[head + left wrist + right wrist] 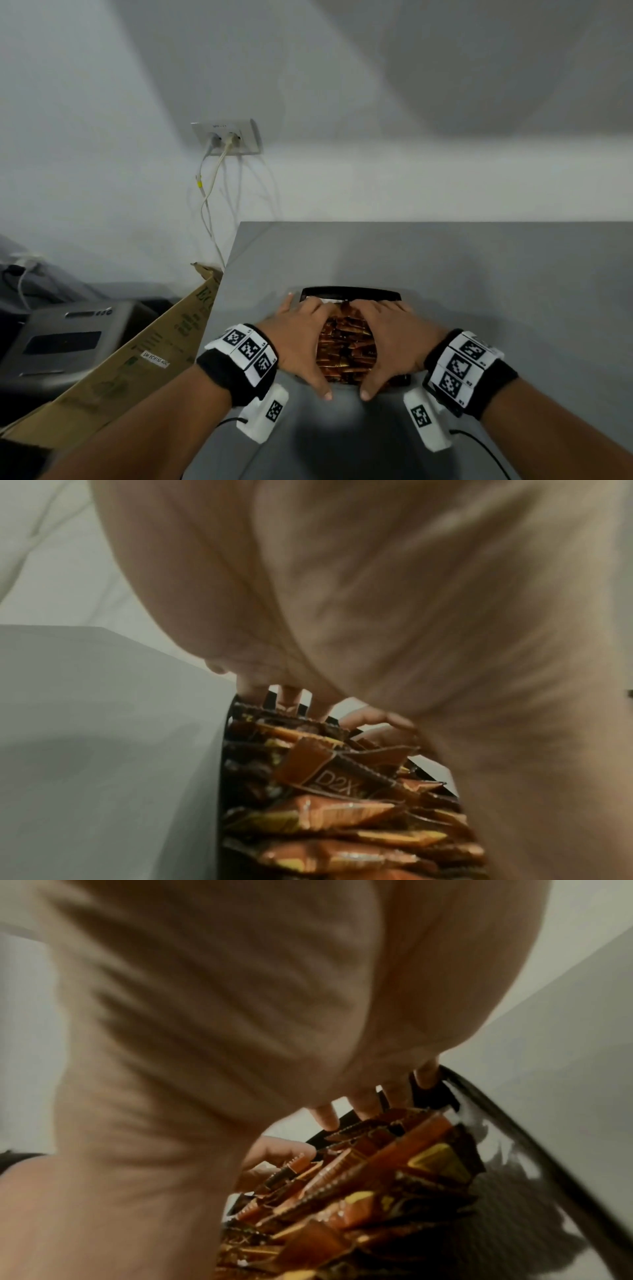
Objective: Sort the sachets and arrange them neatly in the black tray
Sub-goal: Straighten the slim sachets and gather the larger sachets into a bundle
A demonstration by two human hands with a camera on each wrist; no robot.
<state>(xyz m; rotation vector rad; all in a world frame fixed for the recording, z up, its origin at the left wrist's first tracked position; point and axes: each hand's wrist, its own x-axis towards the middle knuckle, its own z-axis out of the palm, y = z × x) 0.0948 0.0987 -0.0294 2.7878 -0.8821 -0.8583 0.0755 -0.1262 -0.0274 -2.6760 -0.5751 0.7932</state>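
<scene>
A black tray (349, 292) sits on the grey table, packed with a row of several brown and orange sachets (346, 346) standing on edge. My left hand (301, 342) lies along the row's left side and my right hand (394, 342) along its right. Both thumbs meet at the tray's near end. In the left wrist view, straight fingers (291, 702) touch the far sachets (325, 813) beside the tray wall (222, 750). In the right wrist view, fingers (363, 1099) rest on the far sachets (359, 1191) inside the glossy tray rim (548, 1150). Neither hand lifts a sachet.
The grey table (479, 274) spreads right of and beyond the tray. A cardboard box (137, 359) leans against the table's left edge. A grey machine (68, 339) stands lower left. White cables hang from a wall socket (226, 137).
</scene>
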